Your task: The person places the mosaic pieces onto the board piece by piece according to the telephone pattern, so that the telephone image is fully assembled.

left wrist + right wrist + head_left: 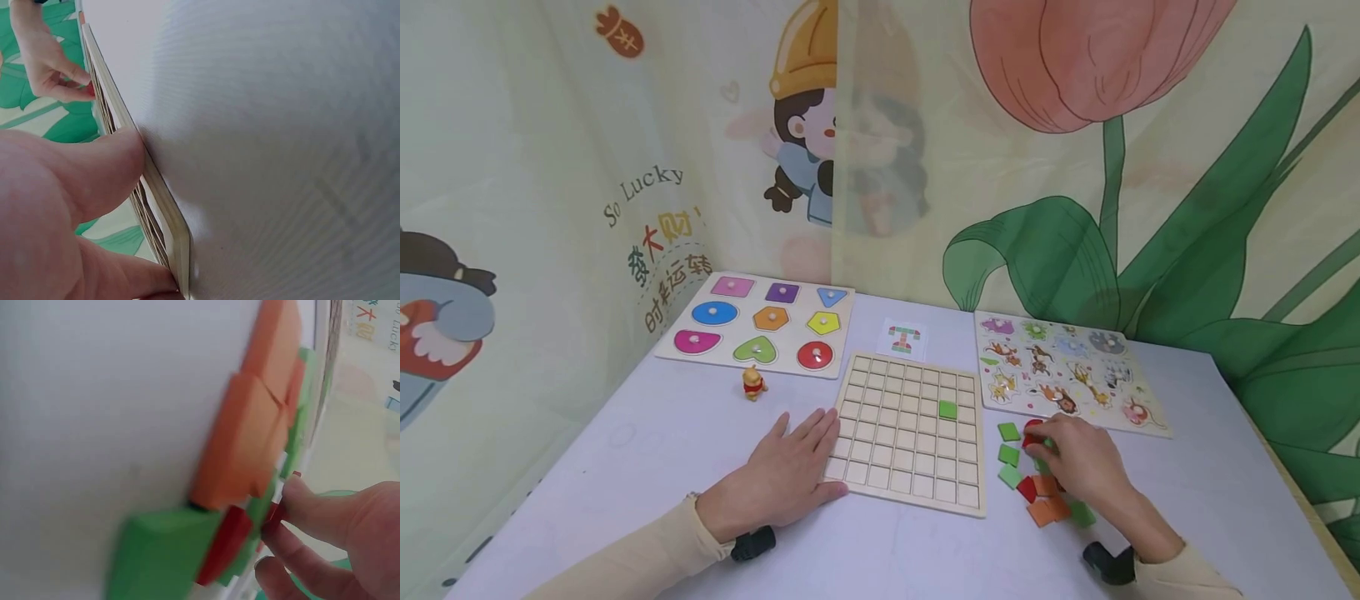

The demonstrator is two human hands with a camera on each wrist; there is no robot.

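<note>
Found pinched between the thumb and fingertips of the right hand (1086,458): a red tile (275,515). Thumb and forefinger nearly closed together, remaining fingers loosely bent. Contact between held tile and table: cannot tell. Located directly under and around the right hand: a loose scatter of small tiles. Counted to its left, three green tiles (1008,455) in a rough line. Seen nearer the wrist: orange tiles (1042,512), partly overlapping, with a second red tile (1027,490) touching them and another green tile (1082,514) just beside.

Set between both hands: a wooden grid board (902,454), flat on the white table (910,558). Noted in one compartment, toward the far end and on the right hand's side: a single green square (948,409).

Observed at the board's opposite edge: the left hand (782,483), palm down, fingers extended, holding nothing. Thumb laid at the near corner, fingertips touching the side edge.

Recorded just beyond the left hand: a toy bear (753,384) in red, and farther out, a shape puzzle (787,340). Placed past the grid board, between the hands' reach: a picture card (904,339) with a T-like figure. Lying beyond the right hand: an animal puzzle (1022,379). Hung behind everything: a printed curtain (550,167).
</note>
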